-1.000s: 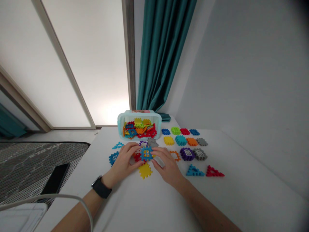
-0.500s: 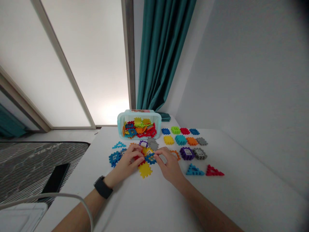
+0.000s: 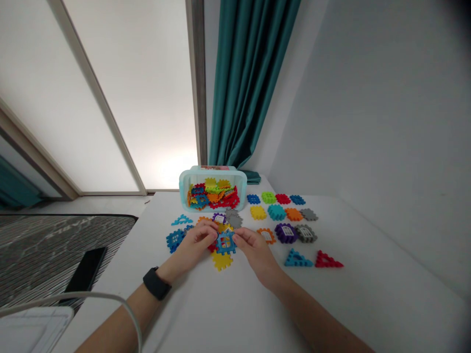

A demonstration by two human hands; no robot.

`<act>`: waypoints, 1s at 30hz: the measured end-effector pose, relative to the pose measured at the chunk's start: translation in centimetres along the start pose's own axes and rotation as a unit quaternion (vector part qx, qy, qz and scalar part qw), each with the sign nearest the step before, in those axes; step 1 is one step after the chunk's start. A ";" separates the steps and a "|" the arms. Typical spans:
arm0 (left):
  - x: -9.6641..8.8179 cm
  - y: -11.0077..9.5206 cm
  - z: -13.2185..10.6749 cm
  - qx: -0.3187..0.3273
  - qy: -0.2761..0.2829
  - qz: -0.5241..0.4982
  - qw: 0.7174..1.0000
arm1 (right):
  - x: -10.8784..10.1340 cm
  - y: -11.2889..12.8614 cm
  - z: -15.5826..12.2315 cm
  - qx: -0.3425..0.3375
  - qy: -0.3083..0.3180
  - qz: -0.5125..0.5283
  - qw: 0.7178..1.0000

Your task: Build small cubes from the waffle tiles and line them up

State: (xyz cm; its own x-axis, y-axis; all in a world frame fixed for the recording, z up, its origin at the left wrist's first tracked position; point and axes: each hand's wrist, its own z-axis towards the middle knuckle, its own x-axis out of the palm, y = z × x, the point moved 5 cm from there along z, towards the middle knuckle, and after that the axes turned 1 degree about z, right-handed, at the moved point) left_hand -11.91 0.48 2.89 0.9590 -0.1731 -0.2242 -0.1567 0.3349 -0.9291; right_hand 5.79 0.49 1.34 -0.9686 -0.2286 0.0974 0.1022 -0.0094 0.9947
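Note:
Between my two hands is a blue window-patterned building tile [image 3: 225,242] with notched edges. My left hand [image 3: 198,241] pinches its left side, and my right hand [image 3: 255,247] pinches its right side. Just under and in front of it lies a yellow notched tile [image 3: 222,261]. Parts of a red tile [image 3: 212,248] and another yellow tile [image 3: 225,227] show around the held one. Beyond my fingers are a purple tile [image 3: 219,218] and grey tiles [image 3: 233,217]. Blue tiles [image 3: 175,240] lie left of my left hand, partly covered by it.
A light-blue bin [image 3: 213,212] of mixed tiles stands at the back of the white table [image 3: 228,314]. On the right are sorted stacks, among them purple [image 3: 286,233] and orange tiles [image 3: 266,236], plus blue [image 3: 297,258] and red triangles [image 3: 328,260]. A white cable [image 3: 110,296] crosses the lower left.
The blue window tile has been turned up so its face shows, and both hands now grip its sides. My left fingers have drawn back slightly to the left.

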 end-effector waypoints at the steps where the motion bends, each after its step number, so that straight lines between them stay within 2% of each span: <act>1: 0.0 0.0 0.0 -0.004 0.000 -0.002 1.000 | 0.1 0.1 -0.1 0.000 0.002 0.006 1.000; 9: 0.1 -0.2 0.0 -0.011 -0.007 -0.019 1.000 | 0.2 -0.2 0.0 -0.007 0.017 -0.002 1.000; 12: 0.2 0.1 0.0 -0.019 -0.008 -0.026 0.999 | 0.0 -0.6 0.1 -0.036 0.020 -0.038 0.998; 14: 0.3 0.4 -0.1 -0.031 -0.001 -0.028 0.999 | -0.3 -0.4 0.0 -0.078 0.008 -0.102 0.992; 17: 0.5 0.7 -0.1 -0.047 0.011 -0.034 0.998 | -0.5 0.5 -0.4 -0.166 -0.019 -0.228 0.959; 20: 0.6 0.6 -0.2 -0.046 0.023 -0.046 0.998 | -0.5 1.5 -0.8 -0.254 -0.028 -0.303 0.918; 24: 0.4 0.6 -0.4 -0.044 0.030 -0.043 0.998 | -0.3 2.2 -1.2 -0.333 -0.010 -0.318 0.888; 30: 0.4 0.7 -0.6 -0.034 0.063 -0.014 0.997 | -0.5 2.4 -1.5 -0.379 -0.021 -0.322 0.867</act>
State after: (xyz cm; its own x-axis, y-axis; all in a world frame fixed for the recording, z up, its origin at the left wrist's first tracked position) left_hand -11.80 0.11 1.96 0.9263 -0.2984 -0.2300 -0.1507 0.2660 -0.9521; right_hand 6.90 -0.87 3.60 -0.8861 0.0971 -0.4531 -0.3584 -0.7634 0.5373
